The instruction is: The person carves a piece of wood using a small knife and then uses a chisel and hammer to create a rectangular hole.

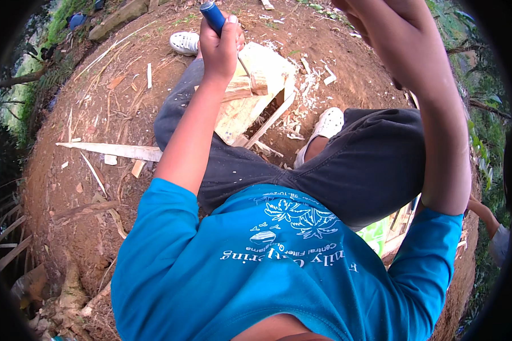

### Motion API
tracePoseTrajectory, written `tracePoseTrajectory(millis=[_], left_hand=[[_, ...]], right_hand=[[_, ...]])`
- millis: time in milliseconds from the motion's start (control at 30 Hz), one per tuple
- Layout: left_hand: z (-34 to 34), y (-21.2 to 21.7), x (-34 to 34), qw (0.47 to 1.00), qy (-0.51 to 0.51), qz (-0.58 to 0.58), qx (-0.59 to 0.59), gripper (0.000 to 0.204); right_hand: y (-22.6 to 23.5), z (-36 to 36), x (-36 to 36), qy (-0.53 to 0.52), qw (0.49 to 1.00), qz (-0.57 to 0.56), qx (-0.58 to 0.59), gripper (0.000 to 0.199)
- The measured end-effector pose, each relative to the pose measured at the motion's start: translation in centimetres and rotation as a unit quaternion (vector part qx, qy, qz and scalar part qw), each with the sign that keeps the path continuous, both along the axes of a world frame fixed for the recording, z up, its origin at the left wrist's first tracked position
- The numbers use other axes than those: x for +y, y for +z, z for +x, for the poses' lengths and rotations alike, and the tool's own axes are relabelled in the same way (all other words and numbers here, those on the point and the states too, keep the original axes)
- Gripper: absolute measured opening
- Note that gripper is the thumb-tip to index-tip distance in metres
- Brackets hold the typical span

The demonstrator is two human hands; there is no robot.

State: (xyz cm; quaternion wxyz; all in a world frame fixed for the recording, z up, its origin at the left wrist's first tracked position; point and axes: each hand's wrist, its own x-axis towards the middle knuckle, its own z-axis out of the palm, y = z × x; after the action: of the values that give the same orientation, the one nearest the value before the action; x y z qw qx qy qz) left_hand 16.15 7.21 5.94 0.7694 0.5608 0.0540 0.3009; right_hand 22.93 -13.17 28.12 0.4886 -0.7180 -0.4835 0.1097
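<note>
Head view looks straight down on a person in a blue shirt (pixel 267 267) and dark trousers (pixel 352 165), seated over bare brown ground (pixel 85 170). Left hand (pixel 221 45), far and a little left of centre, is closed tight in a fist around a blue-handled tool (pixel 212 16), the handle sticking up out of the fist toward the far edge and the blade end running down right of the hand onto a pale block of wood (pixel 256 91). That block lies on the ground between the person's legs, just beyond the knees, with fresh light cuts and chips (pixel 310 85) scattered to its right. Right hand (pixel 375 17) is raised at the far right, close to the camera; it is cut off by the upper edge, so I cannot tell how it is closed or whether it holds anything. White shoes (pixel 327 125) rest beside the block, and a long pale wooden sliver (pixel 111 150) lies on the ground to the left.
</note>
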Motion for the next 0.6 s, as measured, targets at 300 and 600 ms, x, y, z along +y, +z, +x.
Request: tracePoseTrajectory(millis=[300, 600], left_hand=[[-0.9, -0.2, -0.4, 1.0, 0.008, 0.01, -0.005, 0.012], [-0.5, -1.1, -0.2, 0.998, 0.009, 0.061, 0.002, 0.011]], right_hand=[[-0.2, -1.3, 1.9, 0.007, 0.994, -0.089, -0.066, 0.02], [-0.9, -1.3, 2.4, -0.005, 0.994, -0.072, -0.076, 0.022]])
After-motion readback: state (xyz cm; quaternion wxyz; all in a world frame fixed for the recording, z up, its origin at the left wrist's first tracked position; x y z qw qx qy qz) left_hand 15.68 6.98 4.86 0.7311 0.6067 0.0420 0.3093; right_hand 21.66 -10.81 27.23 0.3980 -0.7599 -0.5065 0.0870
